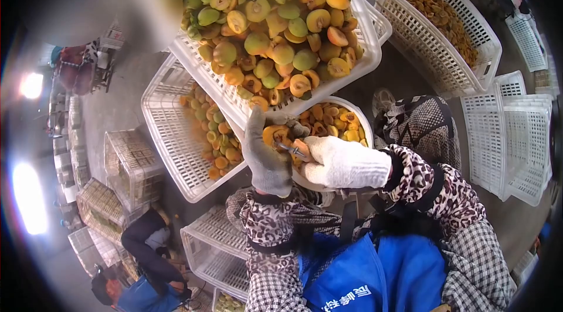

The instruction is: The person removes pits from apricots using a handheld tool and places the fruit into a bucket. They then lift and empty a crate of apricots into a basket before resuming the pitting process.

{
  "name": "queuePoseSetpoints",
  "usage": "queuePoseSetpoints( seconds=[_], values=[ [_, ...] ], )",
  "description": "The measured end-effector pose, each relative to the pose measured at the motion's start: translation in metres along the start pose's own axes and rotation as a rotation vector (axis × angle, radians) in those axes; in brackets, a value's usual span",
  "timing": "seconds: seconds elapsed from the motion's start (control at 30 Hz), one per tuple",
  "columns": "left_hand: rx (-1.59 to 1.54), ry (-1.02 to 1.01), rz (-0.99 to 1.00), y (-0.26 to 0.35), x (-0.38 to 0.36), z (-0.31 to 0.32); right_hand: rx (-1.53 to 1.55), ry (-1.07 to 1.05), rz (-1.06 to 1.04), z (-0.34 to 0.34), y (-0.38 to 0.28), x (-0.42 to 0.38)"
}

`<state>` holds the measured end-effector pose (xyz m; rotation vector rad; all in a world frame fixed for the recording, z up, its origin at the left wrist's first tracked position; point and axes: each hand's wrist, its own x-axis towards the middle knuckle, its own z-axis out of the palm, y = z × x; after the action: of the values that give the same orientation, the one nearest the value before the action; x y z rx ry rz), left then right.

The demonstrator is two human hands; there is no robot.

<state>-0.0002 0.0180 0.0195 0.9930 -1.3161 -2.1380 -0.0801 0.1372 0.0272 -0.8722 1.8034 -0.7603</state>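
Observation:
My left hand [267, 156], in a grey glove, holds a halved orange fruit [275, 135] between thumb and fingers. In a white glove, my right hand [343, 160] grips a small tool [291, 150] with an orange-brown handle; its metal tip touches the fruit's cut face. Just behind my hands stands a white round bucket [366, 121] with orange fruit pieces inside. Above it, a white crate [372, 36] is filled with green and orange halved fruit. Another white crate [176, 162], lower and to the left, holds more fruit.
A crate of orange pieces [489, 57] stands at the upper right, and stacked white crates [504, 142] are at the right. More crates [217, 241] lie at the lower left, near a person in blue [143, 294]. A blurred pale shape covers the upper left.

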Motion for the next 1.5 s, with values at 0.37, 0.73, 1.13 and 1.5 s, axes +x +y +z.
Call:
queuePoseSetpoints(
  seconds=[0.37,0.73,1.13,1.5],
  values=[
    [0.041,0.076,-0.041,-0.015,0.010,-0.001,0.629,-0.243,0.026,0.017,0.024,0.008],
    [-0.513,-0.381,-0.488,-0.019,0.019,-0.032,0.929,-0.640,-0.025,0.001,0.031,0.003],
    [1.655,0.269,0.940,0.049,0.096,-0.072,-0.649,-0.116,0.148,0.020,0.105,0.002],
    [0.322,-0.139,0.341,0.042,0.092,-0.012,-0.194,0.319,-0.195,-0.007,0.066,-0.011]
  ],
)
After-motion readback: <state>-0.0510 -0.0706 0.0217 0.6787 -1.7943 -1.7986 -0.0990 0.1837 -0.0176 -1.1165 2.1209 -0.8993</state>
